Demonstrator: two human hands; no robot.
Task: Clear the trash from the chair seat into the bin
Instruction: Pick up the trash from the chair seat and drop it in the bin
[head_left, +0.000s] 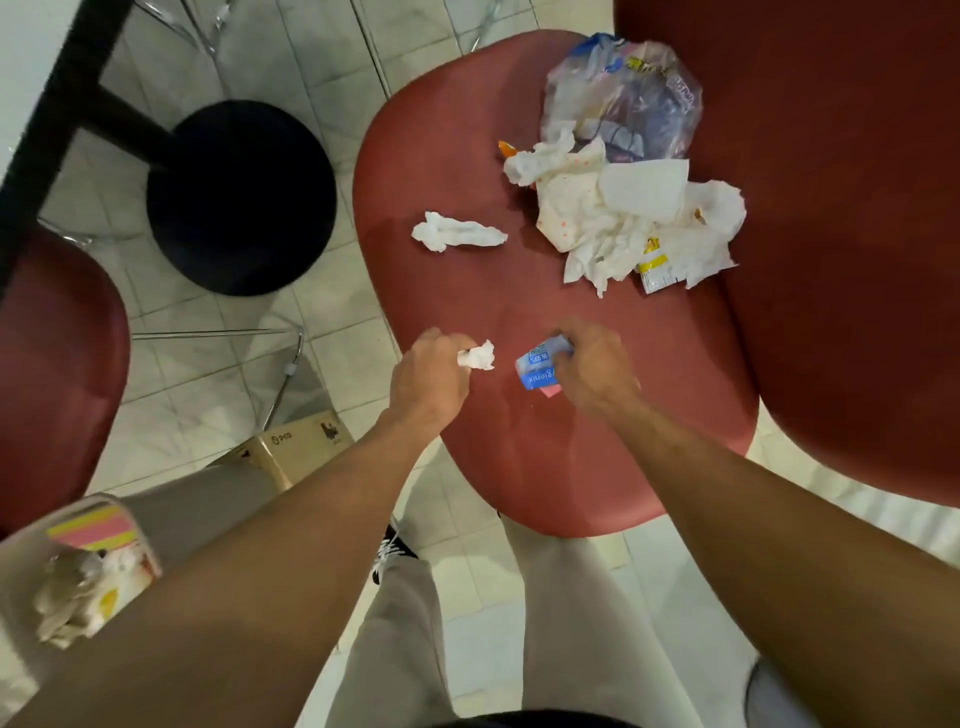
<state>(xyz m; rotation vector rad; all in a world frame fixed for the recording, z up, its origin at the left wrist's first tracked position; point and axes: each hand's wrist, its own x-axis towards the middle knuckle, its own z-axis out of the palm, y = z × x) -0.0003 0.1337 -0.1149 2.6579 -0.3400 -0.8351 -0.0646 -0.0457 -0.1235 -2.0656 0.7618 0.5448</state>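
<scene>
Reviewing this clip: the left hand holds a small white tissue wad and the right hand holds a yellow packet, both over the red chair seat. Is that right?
Not quite. The head view shows the packet in the right hand is blue with white lettering, not yellow. The rest stands: the left hand holds a small white tissue wad, both over the red chair seat.

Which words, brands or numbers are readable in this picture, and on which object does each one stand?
"pico": on the cardboard box on the floor.
"gienix", upside down and partly covered: on the blue packet held by the right hand.
Clear plastic bag: printing too blurred to read.
Yellow-and-white wrapper: unreadable.
</scene>
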